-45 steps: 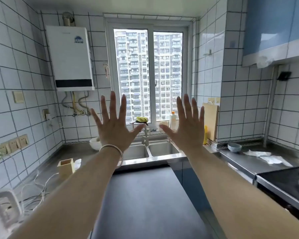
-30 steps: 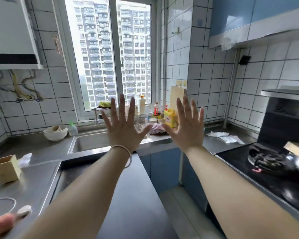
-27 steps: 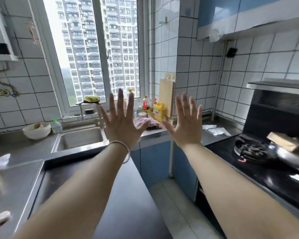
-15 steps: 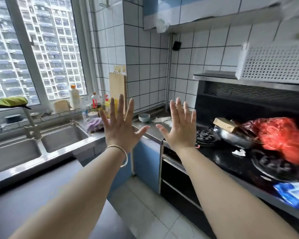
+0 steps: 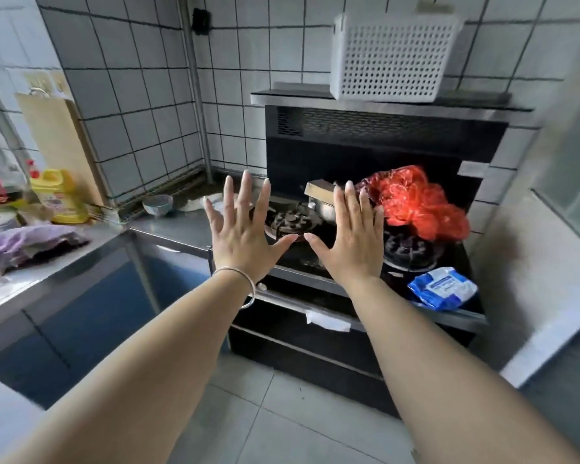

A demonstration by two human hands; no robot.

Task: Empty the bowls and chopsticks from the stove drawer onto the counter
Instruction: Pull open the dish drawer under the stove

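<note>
The black stove (image 5: 349, 256) stands straight ahead, with its drawer front (image 5: 298, 326) shut below the cooktop; nothing inside the drawer shows. My left hand (image 5: 245, 232) and my right hand (image 5: 349, 239) are both raised in front of the stove, palms forward, fingers spread, holding nothing. A thin bracelet circles my left wrist. The steel counter (image 5: 178, 229) runs to the left of the stove, and a small bowl (image 5: 158, 204) sits in its back corner.
A red plastic bag (image 5: 419, 202), a metal pot (image 5: 325, 209) and a blue packet (image 5: 442, 289) lie on the cooktop. A white basket (image 5: 392, 58) tops the hood. Yellow bottle (image 5: 59, 199), cutting board (image 5: 61, 139) and purple cloth (image 5: 24, 246) crowd the left counter.
My view has swung right from the window and sink to face the stove. Both hands have stayed raised and spread the whole time.
</note>
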